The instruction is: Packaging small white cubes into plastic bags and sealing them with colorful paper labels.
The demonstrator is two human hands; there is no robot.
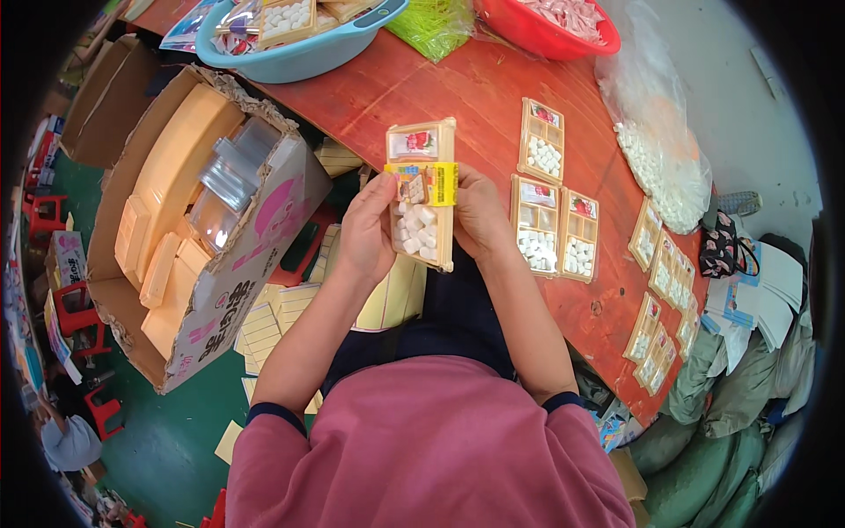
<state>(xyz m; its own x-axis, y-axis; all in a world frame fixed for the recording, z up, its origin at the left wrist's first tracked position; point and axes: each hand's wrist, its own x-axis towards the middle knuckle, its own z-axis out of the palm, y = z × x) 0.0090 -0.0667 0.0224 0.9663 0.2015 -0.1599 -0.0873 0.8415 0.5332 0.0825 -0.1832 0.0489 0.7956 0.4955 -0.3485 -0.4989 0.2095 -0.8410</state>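
A tan plastic tray [414,238] is held upright between my two hands, over the near edge of the table. It carries small white cube-like pieces and a red-printed sachet under a clear cover. A yellow printed paper band [444,183] wraps its middle. My left hand [368,231] closes on the tray's left side, thumb on the band. My right hand [478,214] grips the right edge, its fingers partly hidden behind the tray. Nearest to the right hand, similar filled trays [535,224] lie on the table.
The red-brown table [352,110] bears a blue basin [299,57] of packed trays, a red basin [550,35] of pink sachets, a bag of white pieces [669,176] and more filled trays [673,273]. At left stands a cardboard box [238,299] with stacked tan trays.
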